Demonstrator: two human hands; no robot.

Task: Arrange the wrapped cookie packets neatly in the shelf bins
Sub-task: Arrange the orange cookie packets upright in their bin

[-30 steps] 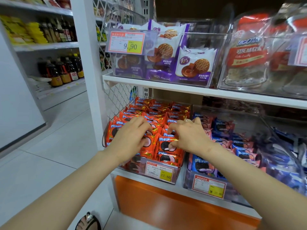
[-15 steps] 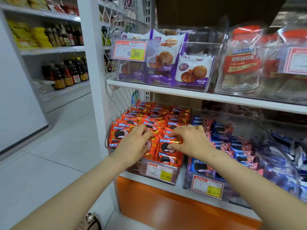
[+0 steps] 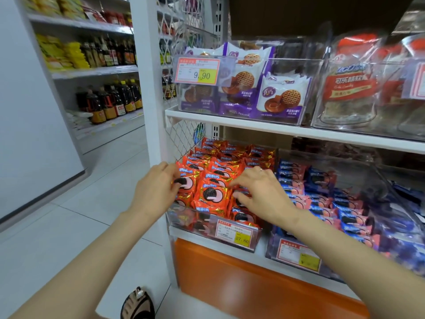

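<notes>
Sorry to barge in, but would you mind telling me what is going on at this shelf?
A person is tidying the orange cookie packets in a clear bin on the lower shelf. The left hand rests on the front-left packets and the right hand has its fingertips on the front-right ones. Whether either hand is gripping a packet is unclear. The blue packets in the next bin to the right are not being touched.
</notes>
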